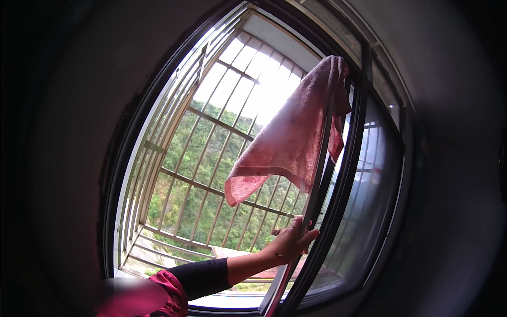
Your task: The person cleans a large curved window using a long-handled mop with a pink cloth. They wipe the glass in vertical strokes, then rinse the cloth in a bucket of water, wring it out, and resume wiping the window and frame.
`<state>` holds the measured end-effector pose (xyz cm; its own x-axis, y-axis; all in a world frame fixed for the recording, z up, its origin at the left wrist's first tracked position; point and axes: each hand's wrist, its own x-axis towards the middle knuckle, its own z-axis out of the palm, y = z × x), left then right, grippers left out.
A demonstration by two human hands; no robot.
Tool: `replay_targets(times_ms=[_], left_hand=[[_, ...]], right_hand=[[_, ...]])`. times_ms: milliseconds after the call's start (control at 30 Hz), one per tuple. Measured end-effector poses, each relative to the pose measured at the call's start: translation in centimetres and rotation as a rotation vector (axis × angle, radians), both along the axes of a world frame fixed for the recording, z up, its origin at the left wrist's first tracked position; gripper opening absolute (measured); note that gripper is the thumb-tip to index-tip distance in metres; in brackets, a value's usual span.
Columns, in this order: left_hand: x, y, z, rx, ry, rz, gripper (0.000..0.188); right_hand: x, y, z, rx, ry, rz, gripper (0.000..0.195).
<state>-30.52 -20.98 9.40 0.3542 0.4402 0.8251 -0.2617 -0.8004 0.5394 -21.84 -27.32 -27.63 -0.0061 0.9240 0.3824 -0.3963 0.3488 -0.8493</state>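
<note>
My left hand (291, 239) reaches in from the lower left, in a dark sleeve under a pink outer sleeve. Its fingers and thumb close around a narrow upright frame (318, 178), seen almost edge-on within the window opening. Above the hand, a pink towel (283, 130) is draped over the upper part of this frame. One wide fold falls to the left and a shorter end hangs on the right. The towel's top hides the frame's upper end. My right hand is out of view.
A dark window frame (348, 170) surrounds the opening, with a glass pane (366, 206) at right. Outside stands a metal security grille (216, 192), with a ledge-like panel (233, 252) low down. Dark wall (67, 158) borders the left; a green hillside lies beyond.
</note>
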Motion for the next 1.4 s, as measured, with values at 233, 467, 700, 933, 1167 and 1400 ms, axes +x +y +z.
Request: replay_targets(times_ms=[233, 467, 700, 933, 1167, 1400], left_hand=[[-0.4, -0.9, -3.5, -0.359, -0.123, -0.418, 0.031], [-3.1, 4.0, 0.5, 0.038, -0.181, 0.62, 0.033], [-8.4, 6.5, 8.7, -0.035, 0.173, 0.618, 0.071], [-12.3, 6.7, 4.4, 0.142, 0.261, 0.651, 0.086], [-17.3, 6.9, -1.5, 0.2, 0.419, 0.807, 0.072], [-21.2, 4.3, -2.5, 0.33, 0.437, 0.93, 0.06]], right_hand=[[-0.8, -1.8, 6.2, -0.098, 0.235, 0.724, 0.045], [-5.2, -0.5, 9.4, 0.055, 0.042, 0.037, 0.02], [-7.6, 11.7, 6.6, 0.283, -0.297, -0.344, 0.03], [-10.8, 13.9, 26.2, 0.248, -0.079, -0.125, 0.035], [-10.8, 26.1, 38.4, 0.465, -0.048, -0.31, 0.036], [-4.1, 41.0, 46.8, 0.645, -0.252, -1.022, 0.038]])
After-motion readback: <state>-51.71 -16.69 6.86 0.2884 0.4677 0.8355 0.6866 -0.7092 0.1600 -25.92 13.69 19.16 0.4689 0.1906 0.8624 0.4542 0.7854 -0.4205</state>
